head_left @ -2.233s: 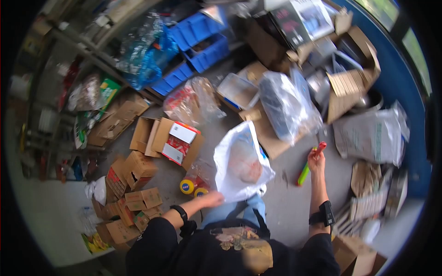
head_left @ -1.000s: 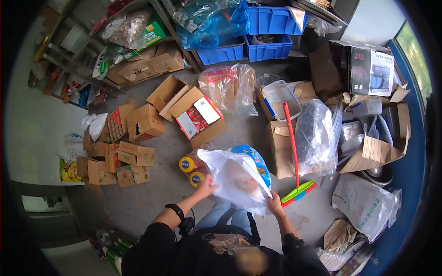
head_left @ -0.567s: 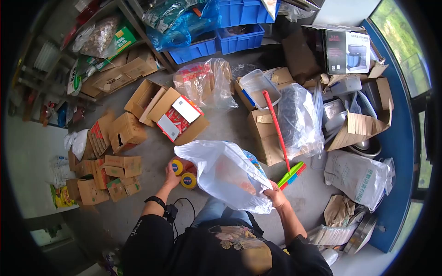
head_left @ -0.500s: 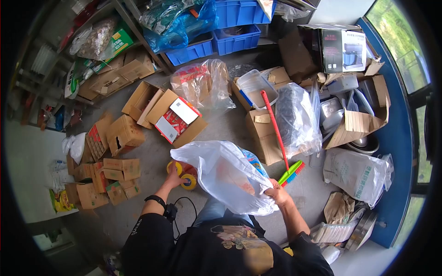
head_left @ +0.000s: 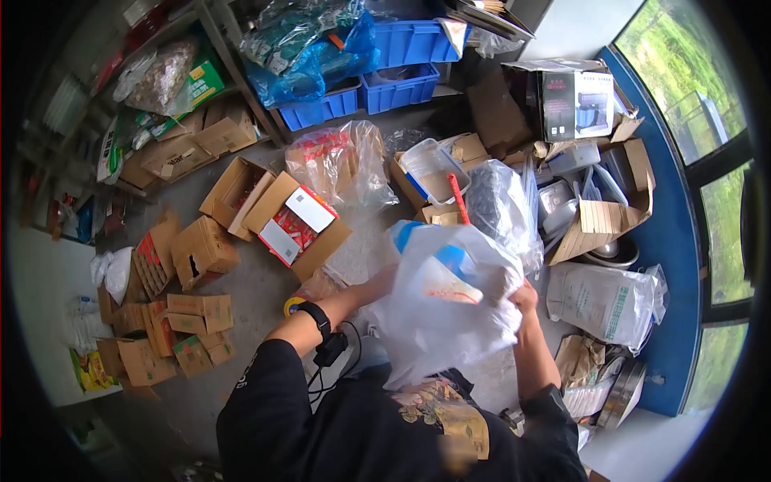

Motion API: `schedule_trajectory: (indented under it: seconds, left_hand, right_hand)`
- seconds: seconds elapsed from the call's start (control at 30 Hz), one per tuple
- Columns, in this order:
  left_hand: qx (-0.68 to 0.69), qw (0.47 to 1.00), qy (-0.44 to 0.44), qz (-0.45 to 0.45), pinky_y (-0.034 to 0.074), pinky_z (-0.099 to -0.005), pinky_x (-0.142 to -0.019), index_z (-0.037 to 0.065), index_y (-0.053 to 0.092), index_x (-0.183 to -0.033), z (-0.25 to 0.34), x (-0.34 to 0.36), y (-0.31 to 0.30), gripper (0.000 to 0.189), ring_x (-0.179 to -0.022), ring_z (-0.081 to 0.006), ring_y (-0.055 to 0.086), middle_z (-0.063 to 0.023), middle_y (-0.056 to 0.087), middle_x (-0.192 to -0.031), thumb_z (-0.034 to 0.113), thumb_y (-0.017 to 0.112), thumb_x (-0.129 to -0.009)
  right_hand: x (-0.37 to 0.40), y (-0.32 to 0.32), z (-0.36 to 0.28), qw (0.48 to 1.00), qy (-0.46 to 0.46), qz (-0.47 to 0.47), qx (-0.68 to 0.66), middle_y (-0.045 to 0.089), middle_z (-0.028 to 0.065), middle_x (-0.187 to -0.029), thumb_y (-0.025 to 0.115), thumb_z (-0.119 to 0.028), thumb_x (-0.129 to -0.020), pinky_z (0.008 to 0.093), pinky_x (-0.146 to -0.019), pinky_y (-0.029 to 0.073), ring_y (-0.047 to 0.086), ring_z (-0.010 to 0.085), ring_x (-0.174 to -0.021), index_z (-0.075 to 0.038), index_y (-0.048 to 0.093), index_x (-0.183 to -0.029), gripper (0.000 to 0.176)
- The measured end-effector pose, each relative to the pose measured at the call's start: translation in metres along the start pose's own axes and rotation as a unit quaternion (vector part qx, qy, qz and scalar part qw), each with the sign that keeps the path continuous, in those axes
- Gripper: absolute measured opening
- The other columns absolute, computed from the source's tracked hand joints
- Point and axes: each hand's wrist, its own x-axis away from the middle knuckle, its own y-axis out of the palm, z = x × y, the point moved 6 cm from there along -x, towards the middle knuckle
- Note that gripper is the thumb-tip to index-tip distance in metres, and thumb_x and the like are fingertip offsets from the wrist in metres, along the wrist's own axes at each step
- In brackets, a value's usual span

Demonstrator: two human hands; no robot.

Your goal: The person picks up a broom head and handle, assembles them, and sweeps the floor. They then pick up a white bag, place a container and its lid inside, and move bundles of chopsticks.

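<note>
Two bare hands are at a crumpled, translucent white plastic bag [head_left: 450,321], located above the floor at the near centre, in front of the person's body. The right hand [head_left: 524,296] is clamped on the bag's right edge. The left hand [head_left: 387,281] meets the bag's left side; its fingers are hidden, so their state cannot be told. A blue patch and faint orange-red marks show on the bag. The surface below is a smooth grey floor [head_left: 261,309], scuffed in places. Left of the bag stands an open brown cardboard box [head_left: 263,210] with red packets inside; small brown cartons [head_left: 148,365] are grouped farther left. A round yellow lid [head_left: 294,306] shows just beside the left forearm. At the far side, blue plastic bins [head_left: 399,88] sit by metal shelving [head_left: 227,48]. Beyond the bag, a red stick handle [head_left: 458,199] rises beside a clear lidless plastic tub [head_left: 434,170]. On the right, a torn carton [head_left: 606,217] of containers stands near a blue wall panel [head_left: 671,241], below windows [head_left: 683,88] showing greenery.
</note>
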Motion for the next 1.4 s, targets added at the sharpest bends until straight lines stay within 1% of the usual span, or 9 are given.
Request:
schedule_trajectory:
  seconds: [0.1,0.17,0.27,0.57,0.77,0.8,0.93,1.07,1.4]
  left_hand:
    - [0.014,0.999,-0.030,0.035,0.039,-0.0375,-0.089,0.001,0.038,-0.121,-0.003,0.001,-0.035,0.062,-0.107,-0.0292,0.047,-0.0178,0.048,-0.112,0.024,0.066,-0.071]
    - [0.019,0.995,-0.065,0.070,0.039,-0.0373,-0.089,0.001,0.038,-0.121,-0.009,0.007,-0.067,0.061,-0.106,-0.0288,0.047,-0.0175,0.049,-0.111,0.024,0.065,-0.071]
    - [0.018,0.985,-0.111,0.131,0.039,-0.0371,-0.088,0.000,0.039,-0.120,-0.017,0.004,-0.117,0.060,-0.106,-0.0282,0.047,-0.0171,0.049,-0.111,0.025,0.065,-0.072]
    - [0.016,0.929,-0.143,0.342,0.040,-0.0362,-0.087,0.000,0.042,-0.117,0.025,-0.020,-0.256,0.056,-0.103,-0.0265,0.049,-0.0159,0.051,-0.108,0.027,0.063,-0.073]
    - [0.013,0.911,-0.093,0.402,0.040,-0.0357,-0.086,-0.001,0.043,-0.116,0.054,-0.054,-0.325,0.054,-0.101,-0.0253,0.050,-0.0151,0.052,-0.107,0.028,0.063,-0.074]
    - [0.014,0.910,-0.084,0.405,0.040,-0.0356,-0.086,-0.001,0.044,-0.116,0.056,-0.064,-0.336,0.054,-0.101,-0.0251,0.050,-0.0149,0.052,-0.107,0.028,0.062,-0.074]
    - [0.023,0.925,-0.052,0.375,0.041,-0.0352,-0.086,-0.001,0.045,-0.115,0.055,-0.121,-0.378,0.052,-0.100,-0.0243,0.050,-0.0144,0.052,-0.106,0.029,0.062,-0.075]
    - [0.054,0.946,-0.024,0.317,0.041,-0.0348,-0.085,-0.001,0.046,-0.114,0.052,-0.196,-0.396,0.051,-0.099,-0.0235,0.051,-0.0139,0.053,-0.105,0.030,0.061,-0.076]
    - [0.125,0.983,-0.032,0.128,0.042,-0.0339,-0.084,-0.002,0.049,-0.111,0.000,-0.423,-0.329,0.048,-0.096,-0.0216,0.053,-0.0125,0.055,-0.102,0.031,0.059,-0.078]
  right_hand:
    - [-0.026,0.036,-0.007,1.000,0.005,0.021,-0.011,0.056,0.0080,-0.089,0.041,0.003,-0.051,0.0251,-0.066,0.046,0.055,0.0169,-0.073,0.003,0.046,-0.115,0.064]
    - [-0.055,0.055,-0.009,0.990,0.044,-0.127,-0.041,0.056,0.0087,-0.087,0.042,0.002,-0.053,0.0273,-0.065,0.048,0.056,0.0173,-0.070,0.004,0.048,-0.112,0.060]
    - [-0.100,0.076,-0.023,0.980,0.038,-0.190,-0.033,0.055,0.0050,-0.076,0.043,0.000,-0.057,0.0250,-0.051,0.045,0.053,0.0124,-0.059,0.002,0.052,-0.100,0.044]
    - [-0.255,0.105,-0.078,0.948,0.068,-0.288,-0.117,0.054,0.0028,-0.072,0.043,0.000,-0.062,0.0221,-0.047,0.044,0.051,0.0095,-0.054,0.002,0.052,-0.099,0.038]
    - [-0.355,0.117,-0.131,0.969,-0.043,-0.205,-0.131,0.052,0.0032,-0.073,0.041,-0.001,-0.069,0.0243,-0.059,0.046,0.054,0.0122,-0.063,-0.005,0.048,-0.077,0.011]
    - [-0.369,0.120,-0.140,0.970,-0.055,-0.174,-0.158,0.047,0.0005,-0.064,0.042,-0.001,-0.068,0.0220,-0.049,0.039,0.045,0.0094,-0.052,-0.007,0.046,-0.070,0.008]
    - [-0.397,0.125,-0.199,0.956,-0.123,-0.197,-0.177,0.047,0.0011,-0.071,0.041,-0.002,-0.066,0.0231,-0.055,0.042,0.048,0.0113,-0.062,-0.009,0.047,-0.076,0.013]
    - [-0.396,0.097,-0.271,0.956,-0.230,-0.097,-0.153,0.043,-0.0005,-0.066,0.040,-0.005,-0.064,0.0227,-0.057,0.037,0.043,0.0100,-0.060,-0.009,0.045,-0.070,0.009]
    - [-0.345,-0.053,-0.365,0.906,-0.376,0.027,-0.192,0.042,0.0008,-0.065,0.039,-0.003,-0.064,0.0226,-0.055,0.038,0.045,0.0105,-0.060,-0.008,0.041,-0.069,0.008]
